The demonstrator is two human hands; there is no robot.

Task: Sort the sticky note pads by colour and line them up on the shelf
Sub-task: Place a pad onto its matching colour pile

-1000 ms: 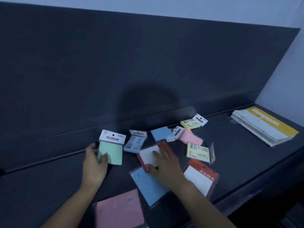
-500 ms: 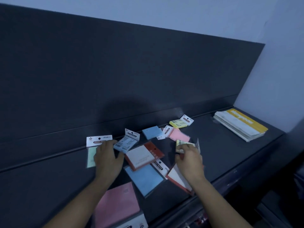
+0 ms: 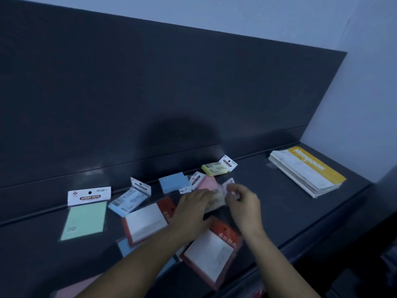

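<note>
Yellow sticky note pad [image 3: 215,200]: in clear wrap, motion-blurred, between both hands over the middle of the dark shelf [image 3: 279,211].
Right hand [image 3: 245,204]: fingers curled; fingertips pinch the right end of the pad at the wrapper edge.
Left hand [image 3: 191,209]: fingers close together, laid over the left end of the pad; grip or mere contact cannot be told.
Green pad [image 3: 83,220]: far left, flat, white header card toward the back panel [image 3: 150,93].
Pale blue pad [image 3: 129,200]: barcode side up, just right of the green pad.
Blue pad [image 3: 173,182]: far side, by the back ledge.
Pink pad [image 3: 207,182]: just right of the blue pad, beyond the hands.
Second yellow pad [image 3: 214,169]: farthest, against the ledge.
Red-framed white pad [image 3: 146,222]: left of the left hand.
Second red-framed pad [image 3: 209,252]: near edge, between the forearms.
Stack of yellow-and-white packets [image 3: 307,171]: right end of the shelf, well apart.
</note>
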